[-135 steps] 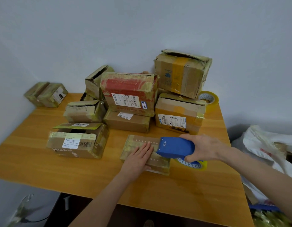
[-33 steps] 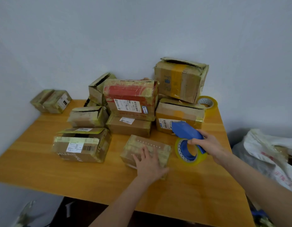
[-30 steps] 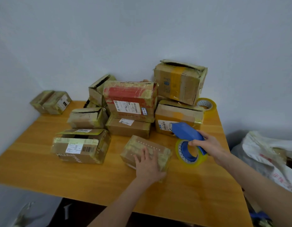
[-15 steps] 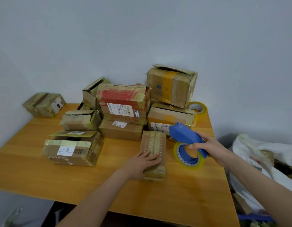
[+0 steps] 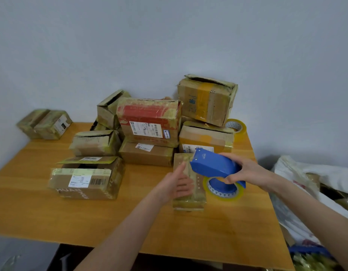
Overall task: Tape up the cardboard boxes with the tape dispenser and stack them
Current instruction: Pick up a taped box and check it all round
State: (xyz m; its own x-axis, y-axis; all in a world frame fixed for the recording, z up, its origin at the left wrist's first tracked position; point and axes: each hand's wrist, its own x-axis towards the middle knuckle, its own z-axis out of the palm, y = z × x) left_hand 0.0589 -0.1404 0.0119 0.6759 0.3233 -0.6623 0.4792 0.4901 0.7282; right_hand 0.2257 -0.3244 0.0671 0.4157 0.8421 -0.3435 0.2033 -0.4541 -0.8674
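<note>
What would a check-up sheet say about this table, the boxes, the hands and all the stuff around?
Surface: wooden table, pushed into a wall corner.
Job's things: small flat box lies lengthwise in front of the person; blue tape dispenser held above its far right part; stacked boxes at the back; open box front left.
Clutter: spare tape roll back right; two small boxes far left.
Hands: left hand fingers straight, at the small flat box's left side; right hand grips the dispenser.
Cables: nothing seen.
Surroundings: plain wall; white bag right of the table.
</note>
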